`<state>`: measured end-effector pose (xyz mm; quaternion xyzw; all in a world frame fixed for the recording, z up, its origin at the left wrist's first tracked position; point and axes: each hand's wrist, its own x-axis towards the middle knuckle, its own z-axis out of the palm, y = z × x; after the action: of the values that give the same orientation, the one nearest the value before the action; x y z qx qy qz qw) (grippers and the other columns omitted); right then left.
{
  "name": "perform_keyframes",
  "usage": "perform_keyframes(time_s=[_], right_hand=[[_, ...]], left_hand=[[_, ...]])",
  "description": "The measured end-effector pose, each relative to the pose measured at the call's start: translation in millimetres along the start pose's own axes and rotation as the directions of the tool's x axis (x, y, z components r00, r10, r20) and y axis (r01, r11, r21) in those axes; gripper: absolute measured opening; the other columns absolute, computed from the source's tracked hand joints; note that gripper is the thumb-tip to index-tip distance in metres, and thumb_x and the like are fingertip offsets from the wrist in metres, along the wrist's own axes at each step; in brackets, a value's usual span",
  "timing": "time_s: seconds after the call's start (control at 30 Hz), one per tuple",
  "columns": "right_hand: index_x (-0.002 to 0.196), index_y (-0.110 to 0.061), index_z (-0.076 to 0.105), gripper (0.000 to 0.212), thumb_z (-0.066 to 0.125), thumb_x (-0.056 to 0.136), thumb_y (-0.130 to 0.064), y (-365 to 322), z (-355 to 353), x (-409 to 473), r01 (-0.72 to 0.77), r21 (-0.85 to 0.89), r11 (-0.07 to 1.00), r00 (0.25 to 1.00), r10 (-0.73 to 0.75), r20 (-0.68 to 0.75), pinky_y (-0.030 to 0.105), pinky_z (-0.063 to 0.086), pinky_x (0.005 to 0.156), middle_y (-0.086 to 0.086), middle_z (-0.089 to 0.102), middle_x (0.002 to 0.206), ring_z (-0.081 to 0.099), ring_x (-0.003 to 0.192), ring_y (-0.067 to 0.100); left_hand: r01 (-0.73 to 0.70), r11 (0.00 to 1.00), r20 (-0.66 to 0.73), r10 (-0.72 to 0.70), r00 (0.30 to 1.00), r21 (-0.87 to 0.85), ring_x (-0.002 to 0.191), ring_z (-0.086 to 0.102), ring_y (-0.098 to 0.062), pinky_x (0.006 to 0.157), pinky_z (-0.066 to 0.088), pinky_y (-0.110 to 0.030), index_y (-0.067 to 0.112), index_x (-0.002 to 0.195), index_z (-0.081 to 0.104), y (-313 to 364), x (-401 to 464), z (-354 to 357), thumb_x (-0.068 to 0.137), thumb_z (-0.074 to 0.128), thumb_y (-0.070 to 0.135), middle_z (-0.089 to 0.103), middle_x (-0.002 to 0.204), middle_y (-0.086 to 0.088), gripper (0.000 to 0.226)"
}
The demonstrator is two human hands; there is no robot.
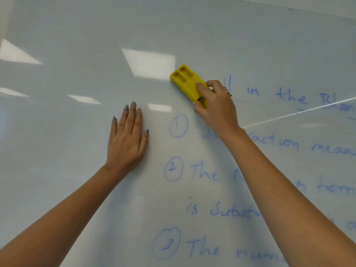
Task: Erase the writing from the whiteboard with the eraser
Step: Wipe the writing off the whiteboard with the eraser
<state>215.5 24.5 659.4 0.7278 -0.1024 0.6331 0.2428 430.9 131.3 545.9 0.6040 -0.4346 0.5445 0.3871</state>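
A glossy whiteboard (77, 35) fills the view. Blue handwriting (289, 97) covers its right half: a heading line at the top and numbered lines 1, 2 and 3 below it. My right hand (215, 105) grips a yellow eraser (185, 81) and presses it against the board at the left end of the heading line; the heading's first letters are hidden or gone there. My left hand (128, 139) lies flat on the bare board, fingers together, left of the circled 1 (178, 125). My right forearm covers parts of the written lines.
Ceiling lights reflect as bright patches on the whiteboard's left and middle. The board's upper edge runs along the top right corner. A thin bright line crosses the board at the right.
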Motion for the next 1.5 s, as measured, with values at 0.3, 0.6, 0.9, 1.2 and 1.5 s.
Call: perform_keyframes(time_s=[0.3,0.6,0.9,1.2,1.5], right_hand=[[0.123,-0.01,0.062,0.046,0.071,0.078,-0.017,-47.3,15.6,-65.9,0.096,0.026,0.995,0.995,-0.096,0.024,0.044,0.053,0.073,0.019,0.06,0.116,0.058,0.09,0.04],[0.129,-0.011,0.058,0.047,0.067,0.083,-0.02,-25.6,7.4,-72.4,-0.071,-0.023,0.997,0.997,0.07,-0.032,0.047,0.051,0.08,0.019,0.056,0.122,0.055,0.098,0.039],[0.121,-0.008,0.064,0.048,0.074,0.074,-0.018,-68.6,23.2,-100.8,0.174,-0.003,0.985,0.982,-0.174,0.073,0.04,0.055,0.067,0.018,0.063,0.112,0.06,0.084,0.038],[0.132,-0.013,0.055,0.049,0.065,0.085,-0.022,-23.1,8.0,-55.1,-0.144,-0.039,0.989,0.988,0.142,-0.06,0.045,0.049,0.08,0.017,0.053,0.122,0.053,0.1,0.036],[0.121,-0.008,0.064,0.049,0.074,0.073,-0.016,-72.7,24.9,-120.2,0.162,0.019,0.987,0.983,-0.163,0.085,0.042,0.055,0.068,0.018,0.064,0.112,0.062,0.085,0.038]], left_hand=[[0.059,0.998,0.0,-0.059,0.998,0.009,0.152,0.01,-0.027,0.122,0.011,-0.051,0.003,0.154,0.02,-11.2,-45.7,7.8,0.101,0.023,0.035,0.014,0.163,-0.012,0.063],[0.033,0.999,-0.041,-0.032,0.999,0.022,0.151,0.014,-0.029,0.122,0.015,-0.053,0.001,0.154,0.024,-13.2,-47.9,11.4,0.102,0.026,0.031,0.019,0.162,-0.015,0.06],[0.016,0.999,-0.069,-0.013,0.998,0.045,0.15,0.018,-0.028,0.12,0.018,-0.051,0.002,0.153,0.027,-15.6,-48.1,13.3,0.102,0.029,0.03,0.021,0.161,-0.015,0.058],[0.012,0.999,-0.068,-0.009,0.998,0.041,0.151,0.016,-0.028,0.121,0.016,-0.051,0.002,0.153,0.025,-16.1,-48.4,14.3,0.102,0.027,0.03,0.02,0.162,-0.014,0.058],[0.013,0.999,-0.075,-0.01,0.997,0.04,0.15,0.019,-0.029,0.12,0.019,-0.052,0.002,0.152,0.029,-15.7,-47.4,12.6,0.102,0.03,0.029,0.023,0.161,-0.015,0.058]])
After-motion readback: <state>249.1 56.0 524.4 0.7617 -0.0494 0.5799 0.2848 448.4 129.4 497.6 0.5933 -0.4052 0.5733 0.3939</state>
